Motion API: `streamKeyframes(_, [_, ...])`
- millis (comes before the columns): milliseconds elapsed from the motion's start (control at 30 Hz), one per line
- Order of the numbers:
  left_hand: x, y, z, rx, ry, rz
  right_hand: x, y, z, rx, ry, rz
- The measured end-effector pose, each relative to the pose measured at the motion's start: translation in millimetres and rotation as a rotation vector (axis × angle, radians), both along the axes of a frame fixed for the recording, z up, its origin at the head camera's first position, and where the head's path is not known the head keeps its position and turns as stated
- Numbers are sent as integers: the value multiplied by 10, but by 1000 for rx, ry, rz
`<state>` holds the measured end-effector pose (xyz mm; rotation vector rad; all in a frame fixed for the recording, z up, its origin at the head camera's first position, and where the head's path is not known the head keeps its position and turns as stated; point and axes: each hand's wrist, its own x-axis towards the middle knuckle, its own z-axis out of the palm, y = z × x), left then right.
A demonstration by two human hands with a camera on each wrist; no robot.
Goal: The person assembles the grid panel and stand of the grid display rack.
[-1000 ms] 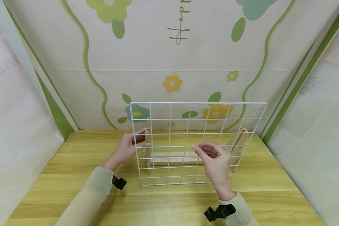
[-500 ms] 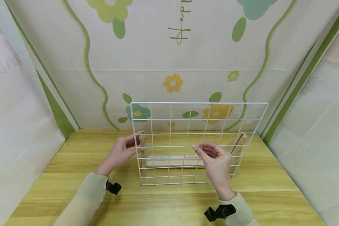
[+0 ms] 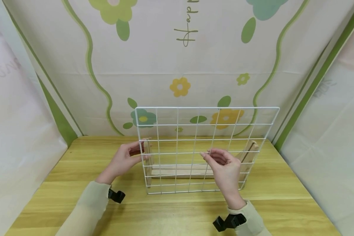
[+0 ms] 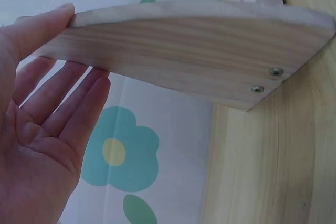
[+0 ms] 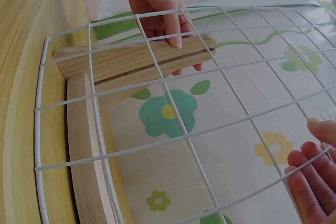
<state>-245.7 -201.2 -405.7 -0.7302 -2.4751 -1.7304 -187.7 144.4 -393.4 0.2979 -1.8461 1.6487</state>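
Note:
A white wire grid panel point(image 3: 177, 153) stands upright on its lower edge, leaning slightly. My right hand point(image 3: 227, 173) pinches its wires right of the middle, between thumb and fingers. Behind the grid is a wooden stand with two upright side boards joined by a low crossbar point(image 3: 180, 172). My left hand point(image 3: 122, 160) grips the upper end of the left side board point(image 4: 173, 51), thumb on one side and fingers on the other. Two screws point(image 4: 266, 80) show at that board's base. A long groove point(image 5: 155, 67) runs along its edge in the right wrist view. The right side board point(image 3: 249, 154) is seen through the wires.
Both hands work over a light wood-grain table point(image 3: 171, 216). A flower-printed curtain point(image 3: 212, 59) rises behind the table, with pale side curtains point(image 3: 17, 98) at left and right. Black wrist cameras point(image 3: 230, 222) sit on both sleeves.
My left hand has drawn the wooden stand toward the grid and a little left, so the crossbar sits nearer the grid's lower edge. My right hand and the grid have stayed in place.

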Motion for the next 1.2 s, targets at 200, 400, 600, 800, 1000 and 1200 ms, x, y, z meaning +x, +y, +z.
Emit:
streamKeyframes(200, [8,-13,6,14,8,-8,9,9,14,-4,-12,0])
streamKeyframes(400, [2,-14,20,17,-24,11,13,11,12,1,-13,6])
streamKeyframes(600, [-12,19,47,43,-30,49,14,4,13,3,-10,4])
streamKeyframes(800, [-41,51,85,117,-12,69,19,-5,19,6,-11,7])
streamKeyframes(1000, [-61,52,89,160,-40,71,21,-5,21,5,-2,6])
streamKeyframes(1200, [-55,44,97,166,-10,80,22,-13,25,3,-11,-6])
